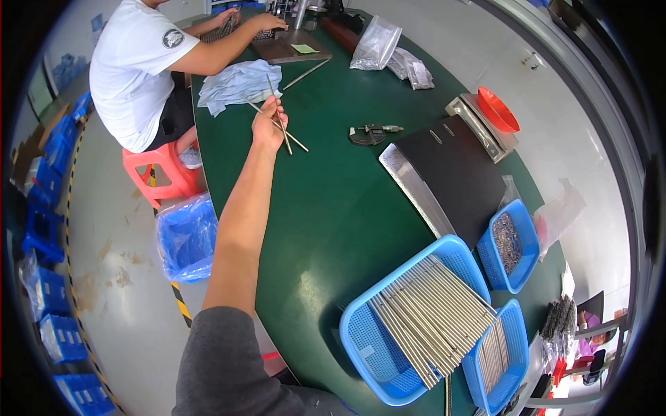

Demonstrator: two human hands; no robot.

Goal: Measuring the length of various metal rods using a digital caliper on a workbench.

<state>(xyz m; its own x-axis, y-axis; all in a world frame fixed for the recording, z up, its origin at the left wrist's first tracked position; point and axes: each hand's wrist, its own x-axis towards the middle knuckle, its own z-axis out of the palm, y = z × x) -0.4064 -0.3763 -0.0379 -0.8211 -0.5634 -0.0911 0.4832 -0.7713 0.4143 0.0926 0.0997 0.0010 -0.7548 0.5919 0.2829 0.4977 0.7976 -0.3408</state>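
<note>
My left hand (269,122) reaches far out over the green table (312,194), its fingers closed round thin metal rods (297,142). Two of these rods cross each other at the fingers and point in different directions. Just beyond the hand, another slim rod (306,74) lies at a slant on the tabletop. A crumpled light blue cloth (239,84) is beside the fingertips, on the left. In the near right part, a blue plastic basket (361,340) carries a broad row of similar rods (433,315). My right hand is out of the picture.
A micrometer (374,134), a black board (454,173) and a scale with a red dish (497,109) stand right of centre. Smaller blue baskets (528,239) hold small parts and rods. A co-worker (139,69) sits at the far left, above a lined blue bin (186,239).
</note>
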